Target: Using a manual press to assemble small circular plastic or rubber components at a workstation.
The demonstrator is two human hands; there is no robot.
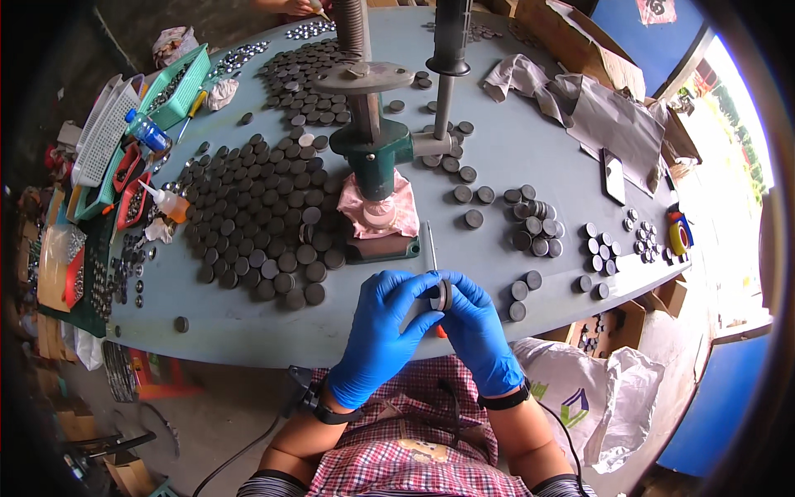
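Both hands wear blue gloves and meet at the table's near edge. My left hand (377,325) and my right hand (480,323) pinch a round black disc (445,296) between their fingertips, held edge-up. Beneath the fingers lies a screwdriver (431,247); its thin shaft points away and a bit of red handle shows below the disc. Just beyond stands a green hand press (374,161), a pink cloth (397,211) on its base. A large spread of black discs (257,199) covers the table left of the press.
Small groups of discs (540,224) lie right of the press. A phone (613,176) rests by grey cloth (609,124). At left are a teal basket (175,91), a blue-capped bottle (149,131) and an orange squeeze bottle (171,204). Another person's hand (294,7) works at the far edge.
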